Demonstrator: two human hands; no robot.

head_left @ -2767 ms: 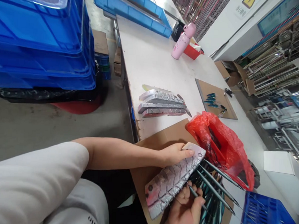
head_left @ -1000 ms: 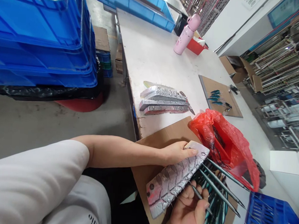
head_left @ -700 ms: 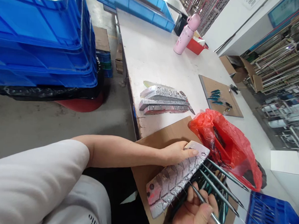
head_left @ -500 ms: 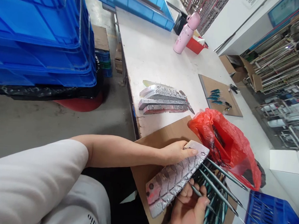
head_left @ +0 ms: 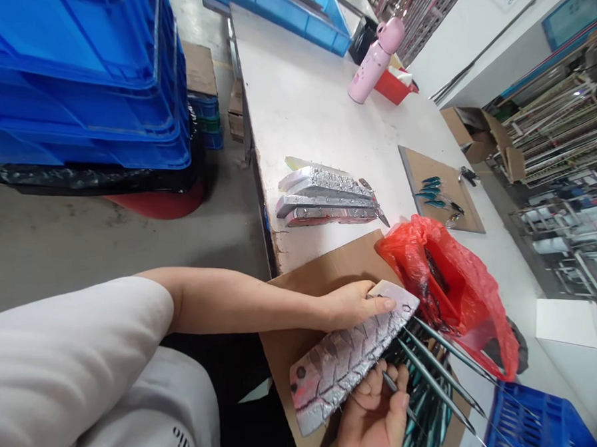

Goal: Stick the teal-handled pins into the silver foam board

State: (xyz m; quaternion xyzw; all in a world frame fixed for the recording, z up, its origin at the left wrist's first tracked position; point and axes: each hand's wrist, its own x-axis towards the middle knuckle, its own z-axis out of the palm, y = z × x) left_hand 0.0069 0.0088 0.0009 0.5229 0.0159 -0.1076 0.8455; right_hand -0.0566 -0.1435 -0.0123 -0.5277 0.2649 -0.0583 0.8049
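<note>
My left hand (head_left: 357, 305) grips the upper end of a long pinkish-silver block (head_left: 344, 359) with dark slits across its face. Several slender dark-teal, spindle-shaped pieces (head_left: 435, 377) stick out from the block's right edge, with thin wires at their far ends. Below that edge, my right hand (head_left: 373, 407) has its fingers curled around another slender teal piece (head_left: 389, 383); its thumb stands apart. Whether this piece touches the block is hard to make out. Beneath both hands lies a heap of similar teal pieces (head_left: 425, 427) on cardboard (head_left: 321, 268).
An open red plastic bag (head_left: 493, 320) sits beyond the block, near a blue crate (head_left: 533, 422). Similar silver blocks (head_left: 329, 202) lie on the white table (head_left: 295, 103). Farther back are a board (head_left: 453, 191) with small teal pieces and a pink bottle (head_left: 369, 70). Blue bins (head_left: 85, 99) are stacked left.
My right hand has shifted slightly left, with its thumb lower and the teal piece closer to the block's edge. My left hand and the block have hardly moved.
</note>
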